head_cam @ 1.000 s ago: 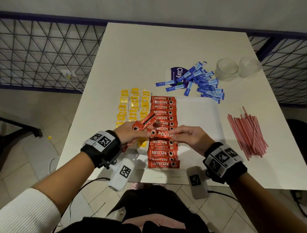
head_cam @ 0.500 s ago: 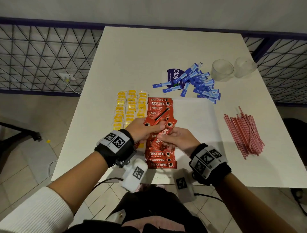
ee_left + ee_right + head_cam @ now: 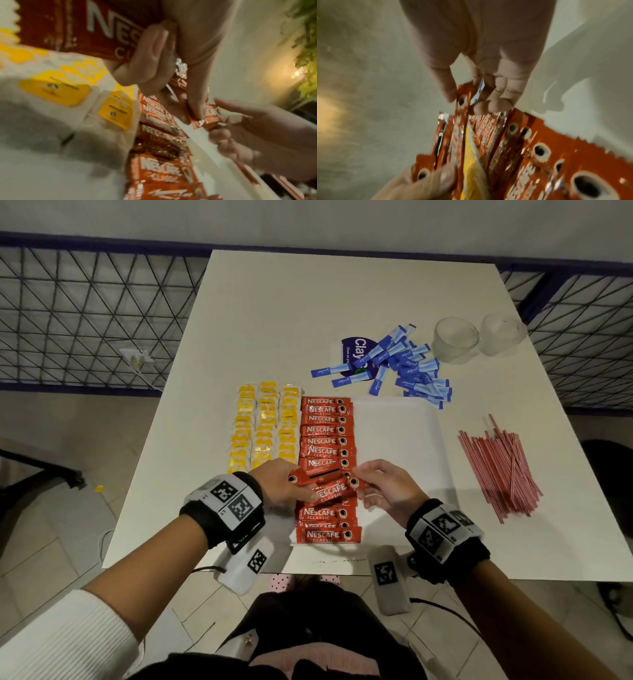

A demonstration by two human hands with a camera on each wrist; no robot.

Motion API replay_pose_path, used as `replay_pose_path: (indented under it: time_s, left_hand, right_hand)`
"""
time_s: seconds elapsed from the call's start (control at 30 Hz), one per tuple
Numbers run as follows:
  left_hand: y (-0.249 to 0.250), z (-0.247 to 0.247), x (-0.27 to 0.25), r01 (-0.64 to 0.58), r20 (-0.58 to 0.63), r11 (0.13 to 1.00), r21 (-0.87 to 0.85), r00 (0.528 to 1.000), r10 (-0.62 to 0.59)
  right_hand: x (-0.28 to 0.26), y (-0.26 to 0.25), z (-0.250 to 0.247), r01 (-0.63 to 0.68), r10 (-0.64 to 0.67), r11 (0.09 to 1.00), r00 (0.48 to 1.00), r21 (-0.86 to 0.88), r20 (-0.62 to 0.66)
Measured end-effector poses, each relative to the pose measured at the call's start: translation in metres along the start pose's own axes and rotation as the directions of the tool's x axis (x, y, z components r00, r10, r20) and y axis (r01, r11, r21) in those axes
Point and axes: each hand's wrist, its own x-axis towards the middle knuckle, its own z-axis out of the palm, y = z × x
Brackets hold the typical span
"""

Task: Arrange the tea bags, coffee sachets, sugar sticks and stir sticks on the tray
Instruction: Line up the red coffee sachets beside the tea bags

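Observation:
A column of red coffee sachets (image 3: 327, 429) lies on the white tray (image 3: 397, 440), beside rows of yellow tea bags (image 3: 265, 422) along its left side. My left hand (image 3: 284, 487) grips a small stack of red sachets (image 3: 317, 475) just above the column. My right hand (image 3: 380, 484) pinches the right end of one sachet (image 3: 334, 491) (image 3: 462, 100) from that stack between thumb and fingers. In the left wrist view my left fingers (image 3: 154, 54) curl round the sachets (image 3: 82, 31). Blue sugar sticks (image 3: 407, 364) lie piled behind the tray. Red stir sticks (image 3: 500, 467) lie to its right.
Two clear glass cups (image 3: 454, 338) stand at the table's back right. A dark blue packet (image 3: 358, 350) lies under the sugar sticks. The tray's right half is bare. The white table (image 3: 308, 302) is bordered by a wire fence on both sides.
Both hands moved slightly away from me along the column. The held stack turned from tilted to roughly level, and my right hand now pinches a sachet's right end.

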Motion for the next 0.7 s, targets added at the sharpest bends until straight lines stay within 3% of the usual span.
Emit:
replay_pose_path:
  time_s: [0.17, 0.33, 0.5, 0.7]
  left_hand:
    - [-0.013, 0.003, 0.004, 0.022, -0.020, 0.975, 0.220, 1.000, -0.018]
    - [-0.018, 0.009, 0.006, 0.001, -0.069, 0.929, 0.371, 0.997, 0.026]
    - [-0.014, 0.014, 0.005, -0.053, -0.043, 0.782, 0.621, 0.994, 0.102]
    - [-0.015, 0.021, 0.008, -0.055, -0.024, 0.677, 0.734, 0.994, 0.107]
  right_hand:
    - [-0.005, 0.011, -0.018, 0.031, -0.002, 0.968, 0.993, -0.248, 0.115]
    - [0.001, 0.020, -0.024, -0.050, 0.082, 0.973, 0.988, -0.224, 0.133]
    - [0.006, 0.023, -0.021, -0.077, 0.114, 0.967, 0.983, -0.241, 0.143]
    - [0.010, 0.021, -0.019, -0.090, 0.123, 0.958, 0.987, -0.273, 0.103]
